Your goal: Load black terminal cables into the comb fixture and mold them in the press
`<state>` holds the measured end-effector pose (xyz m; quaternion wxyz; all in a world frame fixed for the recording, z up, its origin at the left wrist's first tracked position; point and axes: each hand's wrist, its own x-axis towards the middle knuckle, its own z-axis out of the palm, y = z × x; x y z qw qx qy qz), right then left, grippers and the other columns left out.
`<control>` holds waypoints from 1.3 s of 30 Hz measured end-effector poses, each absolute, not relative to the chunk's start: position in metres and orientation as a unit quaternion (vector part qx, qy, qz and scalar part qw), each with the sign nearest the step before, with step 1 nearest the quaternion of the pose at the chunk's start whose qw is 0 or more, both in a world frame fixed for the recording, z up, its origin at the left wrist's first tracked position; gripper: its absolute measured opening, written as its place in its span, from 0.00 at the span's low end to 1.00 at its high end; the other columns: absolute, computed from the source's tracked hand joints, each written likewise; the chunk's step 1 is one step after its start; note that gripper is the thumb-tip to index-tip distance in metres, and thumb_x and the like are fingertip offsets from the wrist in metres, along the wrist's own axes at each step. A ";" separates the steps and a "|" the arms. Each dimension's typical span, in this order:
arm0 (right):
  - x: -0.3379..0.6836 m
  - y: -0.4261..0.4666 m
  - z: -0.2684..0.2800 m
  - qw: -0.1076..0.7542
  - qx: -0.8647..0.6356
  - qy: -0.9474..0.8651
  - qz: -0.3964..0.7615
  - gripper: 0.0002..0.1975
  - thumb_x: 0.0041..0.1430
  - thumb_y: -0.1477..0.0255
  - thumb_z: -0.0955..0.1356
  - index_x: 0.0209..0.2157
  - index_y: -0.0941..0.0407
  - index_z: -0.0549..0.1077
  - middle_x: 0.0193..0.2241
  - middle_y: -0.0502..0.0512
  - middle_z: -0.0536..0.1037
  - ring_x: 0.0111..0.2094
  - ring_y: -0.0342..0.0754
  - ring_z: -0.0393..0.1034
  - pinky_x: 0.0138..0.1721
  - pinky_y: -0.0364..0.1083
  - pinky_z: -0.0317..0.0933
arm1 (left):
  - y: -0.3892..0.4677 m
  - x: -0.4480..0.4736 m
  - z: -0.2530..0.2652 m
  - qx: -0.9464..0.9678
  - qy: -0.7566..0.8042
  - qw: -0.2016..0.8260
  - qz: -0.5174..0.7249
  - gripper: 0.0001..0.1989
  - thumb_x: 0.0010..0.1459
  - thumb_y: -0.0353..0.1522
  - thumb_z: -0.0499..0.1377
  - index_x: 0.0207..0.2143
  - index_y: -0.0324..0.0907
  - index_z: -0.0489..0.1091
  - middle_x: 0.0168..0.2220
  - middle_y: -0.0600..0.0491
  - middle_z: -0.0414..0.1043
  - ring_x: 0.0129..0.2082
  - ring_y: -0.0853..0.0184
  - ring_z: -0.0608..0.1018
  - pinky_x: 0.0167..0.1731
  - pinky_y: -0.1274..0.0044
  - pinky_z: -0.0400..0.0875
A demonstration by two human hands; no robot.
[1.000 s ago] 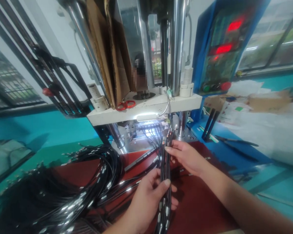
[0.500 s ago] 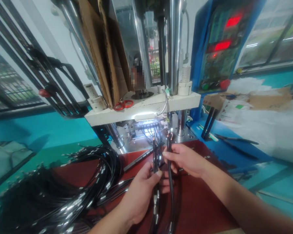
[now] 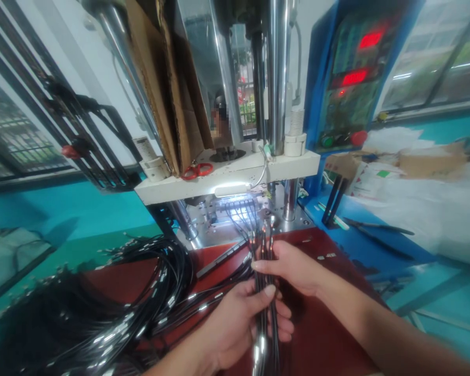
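A small bundle of black cables point(image 3: 260, 334) with copper and silver ends runs upright between my hands, over a dark red mat point(image 3: 317, 324). My left hand point(image 3: 246, 313) wraps round the bundle from the left, thumb across the front. Just above it, my right hand point(image 3: 284, 263) pinches the same cables close below their bare tips. Behind the tips, thin dark wires run to a lit metal fixture point(image 3: 238, 209) in the press. A dark grey bar point(image 3: 222, 258) lies on the mat to the left.
A large heap of black cables point(image 3: 102, 313) fills the left side. Red-handled scissors point(image 3: 196, 171) rest on the press's white plate point(image 3: 282, 166), beside cardboard point(image 3: 180, 94). Black tweezers point(image 3: 379, 227) lie on the blue surface at right. A control panel point(image 3: 348, 89) stands behind.
My right hand has brought its cables left against those in my left hand, so the two groups now form one bundle. My left hand has shifted slightly right and down.
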<state>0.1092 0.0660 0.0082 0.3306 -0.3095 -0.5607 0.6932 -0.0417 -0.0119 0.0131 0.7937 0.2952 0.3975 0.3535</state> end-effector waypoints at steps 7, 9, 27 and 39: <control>0.121 0.090 0.020 0.495 -0.381 -0.490 0.608 0.22 0.55 0.62 0.73 0.50 0.53 0.71 0.36 0.53 0.77 0.36 0.48 0.74 0.32 0.45 0.69 | -0.009 -0.035 0.007 0.288 0.387 0.799 0.359 0.10 0.63 0.32 0.57 0.44 0.35 0.68 0.27 0.50 0.73 0.23 0.68 0.77 0.25 0.77 0.72; 0.122 0.093 0.022 0.499 -0.383 -0.517 0.580 0.19 0.57 0.61 0.72 0.47 0.54 0.72 0.36 0.54 0.78 0.35 0.49 0.75 0.32 0.46 0.70 | -0.008 -0.033 0.006 0.283 0.386 0.808 0.343 0.09 0.63 0.32 0.57 0.43 0.35 0.69 0.28 0.49 0.73 0.24 0.67 0.77 0.26 0.76 0.73; 0.125 0.083 0.018 0.332 -0.417 -0.740 0.409 0.20 0.65 0.55 0.63 0.46 0.51 0.79 0.41 0.54 0.82 0.40 0.52 0.76 0.43 0.50 0.68 | 0.019 -0.019 0.010 0.256 0.378 0.784 0.421 0.04 0.60 0.27 0.59 0.37 0.34 0.71 0.35 0.45 0.76 0.28 0.67 0.80 0.32 0.75 0.75; 0.120 0.117 0.013 0.290 -0.549 -0.645 0.445 0.14 0.59 0.70 0.66 0.45 0.60 0.73 0.17 0.51 0.75 0.15 0.45 0.66 0.18 0.42 0.58 | 0.005 -0.016 -0.017 0.296 0.333 0.807 0.388 0.16 0.52 0.35 0.66 0.37 0.38 0.64 0.29 0.48 0.75 0.24 0.64 0.79 0.25 0.74 0.74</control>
